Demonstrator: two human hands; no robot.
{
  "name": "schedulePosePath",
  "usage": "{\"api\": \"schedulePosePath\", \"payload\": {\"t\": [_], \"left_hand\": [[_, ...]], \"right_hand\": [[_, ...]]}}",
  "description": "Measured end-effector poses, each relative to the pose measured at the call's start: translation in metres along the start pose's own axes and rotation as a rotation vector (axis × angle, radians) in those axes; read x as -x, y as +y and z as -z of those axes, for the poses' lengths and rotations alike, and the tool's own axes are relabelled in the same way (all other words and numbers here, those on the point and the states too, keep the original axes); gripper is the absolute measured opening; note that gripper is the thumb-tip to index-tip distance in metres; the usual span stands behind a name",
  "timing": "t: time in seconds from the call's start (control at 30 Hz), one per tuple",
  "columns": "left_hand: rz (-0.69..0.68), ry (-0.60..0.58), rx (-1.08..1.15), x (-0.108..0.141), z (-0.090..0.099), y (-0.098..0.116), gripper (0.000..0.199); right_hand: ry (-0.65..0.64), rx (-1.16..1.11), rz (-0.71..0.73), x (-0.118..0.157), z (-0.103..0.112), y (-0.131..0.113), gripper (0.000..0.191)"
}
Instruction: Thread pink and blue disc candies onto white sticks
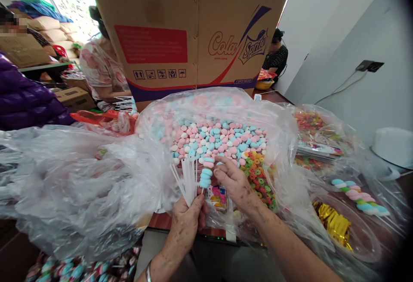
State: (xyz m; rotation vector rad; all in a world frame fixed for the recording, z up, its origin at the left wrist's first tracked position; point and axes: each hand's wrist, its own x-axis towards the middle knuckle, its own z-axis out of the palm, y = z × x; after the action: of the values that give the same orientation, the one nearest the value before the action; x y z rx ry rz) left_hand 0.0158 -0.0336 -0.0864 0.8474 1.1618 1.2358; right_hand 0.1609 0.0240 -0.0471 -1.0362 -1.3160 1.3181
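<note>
My left hand (189, 215) is closed round a bundle of white sticks (189, 179) and the stick of a candy skewer (205, 176), which stands upright with blue and pink pieces threaded on it. Just right of the skewer's top is my right hand (234, 183), its fingers bent toward the candy; whether a piece is between the fingertips is hard to tell. Behind both hands lies a heap of pink, blue and white candies (216, 138) in an open plastic bag. Colourful ring candies (258, 179) lie beside my right wrist.
A large cardboard box (196, 37) stands behind the candy heap. Crumpled clear plastic (97, 179) spreads over the left. At right are finished skewers (361, 198) and gold ties (334, 224) in a clear tray. People sit beyond the box on both sides.
</note>
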Motion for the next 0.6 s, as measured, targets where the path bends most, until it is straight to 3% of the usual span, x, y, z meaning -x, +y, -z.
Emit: {"api": "schedulePosePath", "payload": {"t": [0.1,0.3,0.6], "left_hand": [[-0.006,-0.004,0.001,0.0,0.0,-0.001,0.037],[0.016,-0.016,-0.011,0.001,0.001,0.001,0.037],[0.015,-0.024,-0.025,-0.001,0.001,-0.001,0.034]], "right_hand": [[-0.059,-0.094,-0.052,0.002,-0.004,0.001,0.051],[-0.028,-0.133,-0.056,-0.005,0.0,-0.013,0.051],[-0.106,0.155,-0.075,-0.016,0.018,-0.038,0.041]]}}
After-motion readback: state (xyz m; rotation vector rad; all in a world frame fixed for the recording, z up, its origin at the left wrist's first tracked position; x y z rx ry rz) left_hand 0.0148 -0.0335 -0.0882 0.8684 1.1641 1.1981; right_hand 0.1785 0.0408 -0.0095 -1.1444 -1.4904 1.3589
